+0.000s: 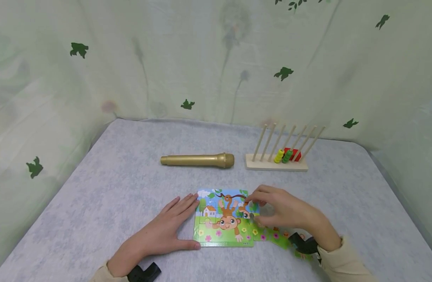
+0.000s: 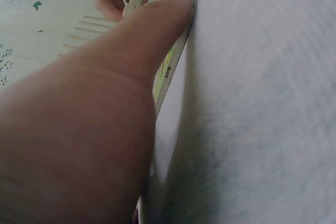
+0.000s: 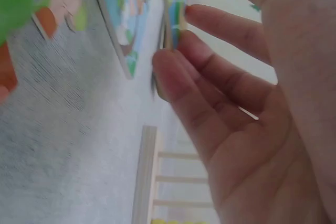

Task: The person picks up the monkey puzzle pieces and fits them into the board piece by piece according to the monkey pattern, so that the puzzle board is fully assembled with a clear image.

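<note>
A puzzle board (image 1: 219, 235) printed with a monkey, a house and flowers lies on the table. My left hand (image 1: 166, 231) rests along its left side, fingers extended to the upper left edge and thumb at the lower left corner. Over the right side of the board, my right hand (image 1: 290, 207) pinches a puzzle piece (image 3: 172, 11) between thumb and fingers. The piece is held up on edge in the right wrist view, apart from the board. Loose puzzle pieces (image 1: 280, 239) lie right of the board, partly hidden under the right hand and wrist.
Behind the board lies a gold microphone (image 1: 194, 160). Right of it stands a wooden peg rack (image 1: 276, 167) with upright rods and yellow, green and red beads (image 1: 287, 156). A patterned curtain (image 1: 208, 58) hangs behind the table.
</note>
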`<action>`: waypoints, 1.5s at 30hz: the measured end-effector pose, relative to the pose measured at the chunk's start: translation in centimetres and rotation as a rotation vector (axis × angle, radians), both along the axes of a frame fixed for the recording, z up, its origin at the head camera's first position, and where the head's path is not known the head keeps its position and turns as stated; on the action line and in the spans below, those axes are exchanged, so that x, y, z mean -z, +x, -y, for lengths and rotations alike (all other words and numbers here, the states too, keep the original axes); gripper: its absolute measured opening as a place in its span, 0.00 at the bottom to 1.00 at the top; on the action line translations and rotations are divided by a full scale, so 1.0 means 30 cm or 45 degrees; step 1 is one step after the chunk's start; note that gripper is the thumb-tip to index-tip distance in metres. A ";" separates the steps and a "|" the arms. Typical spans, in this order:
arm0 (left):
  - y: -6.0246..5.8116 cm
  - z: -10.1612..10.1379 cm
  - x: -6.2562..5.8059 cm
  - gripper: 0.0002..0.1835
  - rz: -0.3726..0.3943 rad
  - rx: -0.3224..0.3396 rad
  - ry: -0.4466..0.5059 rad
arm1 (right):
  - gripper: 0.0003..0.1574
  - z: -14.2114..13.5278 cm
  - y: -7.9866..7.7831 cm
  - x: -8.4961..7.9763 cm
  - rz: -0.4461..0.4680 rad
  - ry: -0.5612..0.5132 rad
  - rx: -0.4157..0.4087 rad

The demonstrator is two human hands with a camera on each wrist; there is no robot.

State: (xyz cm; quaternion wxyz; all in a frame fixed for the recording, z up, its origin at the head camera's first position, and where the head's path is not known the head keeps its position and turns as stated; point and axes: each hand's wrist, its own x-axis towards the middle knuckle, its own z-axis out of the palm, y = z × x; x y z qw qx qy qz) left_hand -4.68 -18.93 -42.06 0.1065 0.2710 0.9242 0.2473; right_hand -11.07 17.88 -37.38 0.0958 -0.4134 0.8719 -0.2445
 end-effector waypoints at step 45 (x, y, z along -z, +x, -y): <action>0.001 -0.002 0.001 0.63 -0.048 -0.003 -0.020 | 0.20 0.104 0.027 0.096 -0.190 0.043 -0.046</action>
